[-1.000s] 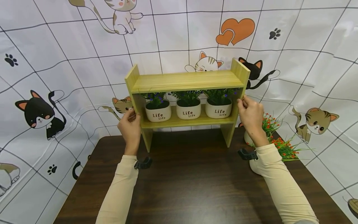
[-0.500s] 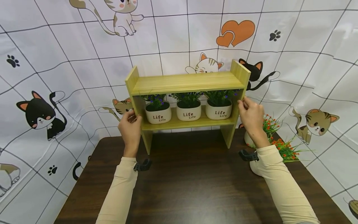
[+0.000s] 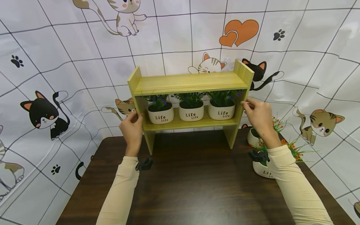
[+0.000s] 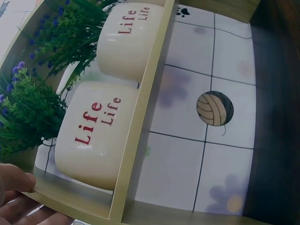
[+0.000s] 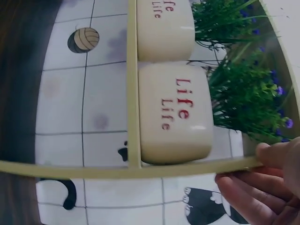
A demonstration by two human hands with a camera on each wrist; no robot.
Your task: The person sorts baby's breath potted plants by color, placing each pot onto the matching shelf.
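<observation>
Shelf [image 3: 194, 83], a pale wooden unit, stands towards twelve o'clock on the dark tabletop [image 3: 191, 190], before the cat-patterned wall covering [image 3: 174, 34]. Three white pots [image 3: 191, 113] of purple-flowered plants sit in a row on its middle board. Both hands are grasping it: the left hand [image 3: 131, 129] pinches the side panel at nine o'clock, and the right hand [image 3: 259, 116] the one at three, each with thumb inside and fingers outside, as the wrist views show.

The step in hand looks like steadying or adjusting the loaded unit. To do it well, both hands should press evenly and move together, so that the shelf stays level and the pots do not slide. Since the grips are at mid-height, a hard pull could tip the unit towards six o'clock; small, slow nudges seem safer than lifting. The right forearm deserves care too: it passes over two red-flowered pots [image 3: 262, 170] between two and three o'clock, and a low elbow could catch their stems. Whether the shelf's back touches the wall covering cannot be told.
</observation>
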